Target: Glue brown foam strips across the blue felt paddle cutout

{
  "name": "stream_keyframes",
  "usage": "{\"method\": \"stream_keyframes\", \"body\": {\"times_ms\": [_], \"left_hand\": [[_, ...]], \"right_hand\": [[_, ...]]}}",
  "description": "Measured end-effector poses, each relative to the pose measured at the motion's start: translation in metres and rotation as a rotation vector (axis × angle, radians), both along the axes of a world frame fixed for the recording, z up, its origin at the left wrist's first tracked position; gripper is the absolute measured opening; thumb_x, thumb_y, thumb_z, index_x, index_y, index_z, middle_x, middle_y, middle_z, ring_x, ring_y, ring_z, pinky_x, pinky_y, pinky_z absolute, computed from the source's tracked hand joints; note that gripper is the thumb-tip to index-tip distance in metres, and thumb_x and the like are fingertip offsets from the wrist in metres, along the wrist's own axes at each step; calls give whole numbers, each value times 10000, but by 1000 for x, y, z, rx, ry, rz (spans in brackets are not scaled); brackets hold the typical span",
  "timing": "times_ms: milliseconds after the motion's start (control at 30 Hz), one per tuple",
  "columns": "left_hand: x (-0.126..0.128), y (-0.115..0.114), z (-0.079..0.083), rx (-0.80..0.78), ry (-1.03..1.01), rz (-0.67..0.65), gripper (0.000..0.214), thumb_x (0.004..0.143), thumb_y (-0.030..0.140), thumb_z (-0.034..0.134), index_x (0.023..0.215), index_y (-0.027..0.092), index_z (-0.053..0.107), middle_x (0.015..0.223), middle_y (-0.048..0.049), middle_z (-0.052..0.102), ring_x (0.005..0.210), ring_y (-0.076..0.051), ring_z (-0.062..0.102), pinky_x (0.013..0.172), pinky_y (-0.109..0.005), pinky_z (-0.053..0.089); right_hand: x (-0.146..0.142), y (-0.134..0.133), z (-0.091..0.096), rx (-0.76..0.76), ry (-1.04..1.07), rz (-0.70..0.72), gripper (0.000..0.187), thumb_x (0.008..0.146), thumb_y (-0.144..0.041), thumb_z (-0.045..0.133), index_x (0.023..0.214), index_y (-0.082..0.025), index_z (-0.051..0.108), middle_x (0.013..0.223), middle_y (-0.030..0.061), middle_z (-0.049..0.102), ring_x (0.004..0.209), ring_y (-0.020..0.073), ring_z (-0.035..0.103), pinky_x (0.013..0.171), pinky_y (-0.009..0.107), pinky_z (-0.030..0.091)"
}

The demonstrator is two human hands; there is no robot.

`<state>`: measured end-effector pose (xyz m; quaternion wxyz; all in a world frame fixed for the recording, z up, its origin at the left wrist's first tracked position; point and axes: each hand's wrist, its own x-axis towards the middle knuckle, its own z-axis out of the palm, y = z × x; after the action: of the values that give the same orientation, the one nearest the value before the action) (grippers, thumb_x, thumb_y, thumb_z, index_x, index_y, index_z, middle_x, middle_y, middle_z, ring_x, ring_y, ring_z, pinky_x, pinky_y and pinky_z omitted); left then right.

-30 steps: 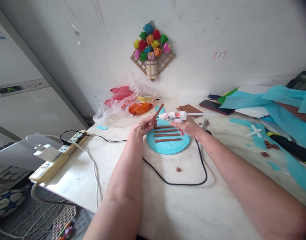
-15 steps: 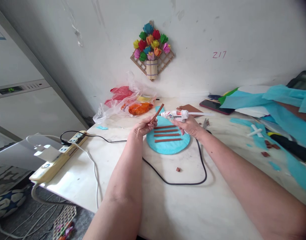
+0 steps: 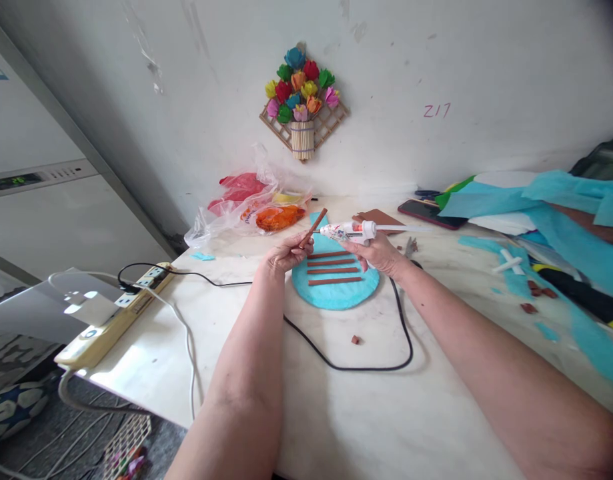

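Pinched in my left hand [image 3: 285, 255] is a narrow brown strip [image 3: 316, 224], tilted up to the right. My right hand [image 3: 376, 253] is wrapped round a white hot glue gun [image 3: 349, 231], with a translucent glue stick [image 3: 401, 229] poking from its back. The gun's nozzle points left and is at the brown strip; whether it touches I cannot tell. Below both hands lies a round light-blue piece [image 3: 336, 299] with a narrow tab at its top. Several brown strips [image 3: 335, 271] lie across it in parallel rows, partly hidden by my hands.
A black cord [image 3: 356, 368] loops over the table in front of the blue piece. At left is a power strip [image 3: 111, 320] with plugs. Plastic bags [image 3: 266, 207] lie at the back. Blue sheets [image 3: 556, 200], a phone [image 3: 431, 213] and brown scraps [image 3: 536, 289] are at right.
The view has shifted very slightly. My hands, the glue gun and the brown strip keep nearly the same position, with the nozzle still at the strip.
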<state>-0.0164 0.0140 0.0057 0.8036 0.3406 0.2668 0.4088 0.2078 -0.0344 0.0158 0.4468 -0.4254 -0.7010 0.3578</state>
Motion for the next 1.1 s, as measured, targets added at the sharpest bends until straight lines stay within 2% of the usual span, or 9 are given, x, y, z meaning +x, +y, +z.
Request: {"method": "stream_keyframes", "body": {"times_ms": [167, 367, 500, 667, 767, 867, 967, 1100], "left_hand": [[-1, 0, 0, 14, 4, -7, 326, 731, 44, 468, 1014, 155, 583, 666, -51, 493, 548, -83, 410, 336, -136, 268], [0, -2, 3, -27, 28, -3, 259, 729, 59, 493, 932, 181, 597, 657, -49, 491, 524, -75, 408, 293, -107, 219], [1, -6, 6, -39, 11, -11, 204, 748, 52, 474, 891, 142, 588, 647, -49, 478, 521, -68, 407, 281, -86, 200], [-1, -7, 6, 15, 29, -24, 132, 742, 43, 478, 798, 112, 576, 638, -45, 469, 512, -53, 386, 284, -67, 179], [-3, -7, 11, 126, 132, -3, 72, 685, 68, 569, 751, 91, 587, 614, -30, 461, 499, -36, 372, 305, -75, 166], [-4, -7, 18, 302, 309, 78, 177, 619, 142, 664, 786, 95, 626, 629, -21, 495, 497, -29, 385, 332, -110, 163], [-2, -6, 23, 459, 552, 168, 261, 582, 228, 700, 814, 116, 661, 672, -27, 559, 528, -42, 425, 373, -156, 183], [2, 0, 19, 585, 797, 218, 333, 589, 314, 677, 860, 122, 684, 645, -21, 602, 532, -61, 441, 436, -195, 232]], "right_hand": [[-3, -5, 4, -19, 11, 9, 336, 645, -440, 644, 780, -145, 563, 444, -57, 473, 299, 86, 432, 284, 207, 370], [2, 5, -4, 22, 8, -42, 319, 668, -466, 613, 714, -159, 537, 460, -47, 481, 305, 103, 454, 285, 226, 375], [4, 10, -7, 30, 11, -100, 340, 655, -489, 621, 714, -162, 552, 447, -41, 486, 303, 107, 458, 282, 226, 376], [9, 13, -9, 2, 138, -165, 357, 661, -509, 606, 700, -159, 545, 473, -38, 494, 311, 94, 457, 297, 218, 391], [14, 17, -13, -22, 253, -245, 372, 664, -520, 596, 704, -153, 545, 479, -37, 488, 312, 84, 444, 302, 214, 386], [20, 23, -18, -48, 283, -378, 382, 665, -525, 589, 739, -151, 560, 482, -28, 499, 316, 86, 442, 304, 215, 377], [25, 24, -19, -68, 138, -501, 410, 684, -544, 559, 726, -137, 576, 486, 5, 529, 312, 87, 449, 317, 215, 360], [29, 22, -18, -64, -99, -611, 417, 688, -533, 557, 765, -126, 609, 516, 31, 573, 312, 89, 468, 347, 213, 366]]}}
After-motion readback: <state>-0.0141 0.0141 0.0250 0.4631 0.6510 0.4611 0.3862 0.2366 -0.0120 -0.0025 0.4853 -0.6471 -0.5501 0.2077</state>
